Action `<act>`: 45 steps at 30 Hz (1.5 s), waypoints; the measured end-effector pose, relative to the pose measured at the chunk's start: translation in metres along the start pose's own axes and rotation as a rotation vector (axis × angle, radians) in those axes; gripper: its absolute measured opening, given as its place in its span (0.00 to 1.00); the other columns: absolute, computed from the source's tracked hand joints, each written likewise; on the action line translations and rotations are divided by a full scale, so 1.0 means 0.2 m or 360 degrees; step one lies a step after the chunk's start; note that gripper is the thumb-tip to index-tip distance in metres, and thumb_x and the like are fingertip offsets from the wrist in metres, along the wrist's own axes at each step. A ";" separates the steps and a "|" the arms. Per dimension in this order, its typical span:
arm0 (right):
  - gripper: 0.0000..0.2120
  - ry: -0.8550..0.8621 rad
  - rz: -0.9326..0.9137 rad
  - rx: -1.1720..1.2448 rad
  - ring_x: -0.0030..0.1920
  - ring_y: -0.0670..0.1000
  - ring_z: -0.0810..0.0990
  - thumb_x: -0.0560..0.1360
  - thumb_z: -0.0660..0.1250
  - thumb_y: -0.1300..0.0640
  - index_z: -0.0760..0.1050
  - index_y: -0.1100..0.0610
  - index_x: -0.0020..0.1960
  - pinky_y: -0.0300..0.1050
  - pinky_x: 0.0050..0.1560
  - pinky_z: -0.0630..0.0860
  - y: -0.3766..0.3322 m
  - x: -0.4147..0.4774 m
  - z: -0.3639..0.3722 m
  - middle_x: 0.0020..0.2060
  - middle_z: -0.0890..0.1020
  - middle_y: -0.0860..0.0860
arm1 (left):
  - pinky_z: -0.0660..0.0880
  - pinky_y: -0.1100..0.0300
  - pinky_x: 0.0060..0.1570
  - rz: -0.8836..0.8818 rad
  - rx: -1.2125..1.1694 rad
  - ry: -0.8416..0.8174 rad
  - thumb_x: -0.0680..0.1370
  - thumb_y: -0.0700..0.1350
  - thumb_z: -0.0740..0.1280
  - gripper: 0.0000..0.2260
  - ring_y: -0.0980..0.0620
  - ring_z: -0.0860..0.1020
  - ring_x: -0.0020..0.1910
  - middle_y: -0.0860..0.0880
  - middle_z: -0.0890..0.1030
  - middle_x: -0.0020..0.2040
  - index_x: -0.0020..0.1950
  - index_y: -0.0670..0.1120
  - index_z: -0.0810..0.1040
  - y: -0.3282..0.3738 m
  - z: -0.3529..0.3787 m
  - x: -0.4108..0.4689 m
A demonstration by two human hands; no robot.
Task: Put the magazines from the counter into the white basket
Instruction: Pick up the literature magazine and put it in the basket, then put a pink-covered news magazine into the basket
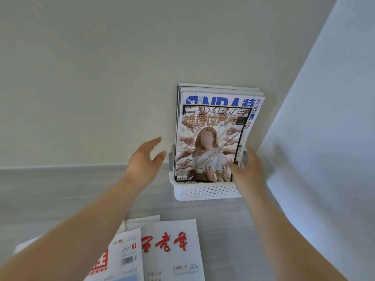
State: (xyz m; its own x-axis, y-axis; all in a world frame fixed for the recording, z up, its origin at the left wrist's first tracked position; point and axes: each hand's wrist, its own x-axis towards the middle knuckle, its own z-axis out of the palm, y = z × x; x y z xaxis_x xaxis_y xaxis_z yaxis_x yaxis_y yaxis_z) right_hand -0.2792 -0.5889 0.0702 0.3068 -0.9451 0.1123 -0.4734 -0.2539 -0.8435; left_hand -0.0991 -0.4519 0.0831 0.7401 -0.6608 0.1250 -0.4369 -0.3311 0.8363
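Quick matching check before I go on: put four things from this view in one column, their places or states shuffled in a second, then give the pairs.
1. chain-cover magazine
2. NBA magazine
3. red-title magazine
4. left hand

A. flat on the counter
B. open, beside the white basket
C. front-most, upright in the white basket
D. upright, behind another magazine

Pairs: 1-C; 2-D; 3-A; 4-B

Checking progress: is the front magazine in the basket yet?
In. The front magazine stands upright, bottom edge behind the white basket rim.
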 end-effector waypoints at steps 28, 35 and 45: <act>0.33 -0.0883 -0.0076 -0.0395 0.70 0.49 0.62 0.70 0.67 0.53 0.55 0.47 0.69 0.47 0.71 0.57 0.10 -1.43 0.45 0.69 0.66 0.46 | 0.71 0.41 0.59 -0.1016 -0.0418 -0.0196 0.74 0.31 0.58 0.12 0.38 0.75 0.56 0.39 0.78 0.57 0.55 0.41 0.73 -0.53 -0.64 -0.94; 0.18 -0.0610 0.0594 0.0579 0.46 0.53 0.77 0.71 0.63 0.69 0.72 0.55 0.58 0.29 0.33 0.72 0.01 -1.27 0.36 0.47 0.81 0.53 | 0.72 0.45 0.57 -0.0517 -0.0688 -0.0343 0.74 0.30 0.59 0.15 0.43 0.76 0.52 0.51 0.79 0.45 0.44 0.52 0.73 -0.34 -0.70 -0.88; 0.14 -0.0322 -0.0183 0.0389 0.33 0.46 0.77 0.70 0.67 0.66 0.73 0.49 0.33 0.37 0.36 0.73 -0.29 -0.78 -0.03 0.31 0.78 0.45 | 0.70 0.76 0.32 0.0091 -0.0476 0.0184 0.72 0.32 0.62 0.10 0.56 0.74 0.41 0.56 0.76 0.40 0.46 0.47 0.74 0.09 -0.58 -0.50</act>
State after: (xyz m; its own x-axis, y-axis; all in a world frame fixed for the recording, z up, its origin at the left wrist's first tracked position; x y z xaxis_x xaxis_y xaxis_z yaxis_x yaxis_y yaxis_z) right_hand -0.3047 -0.4287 0.1051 0.5161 -0.8469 0.1282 -0.2216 -0.2766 -0.9351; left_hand -0.1221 -0.3131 0.1483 0.7792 -0.5863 0.2218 -0.3226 -0.0717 0.9438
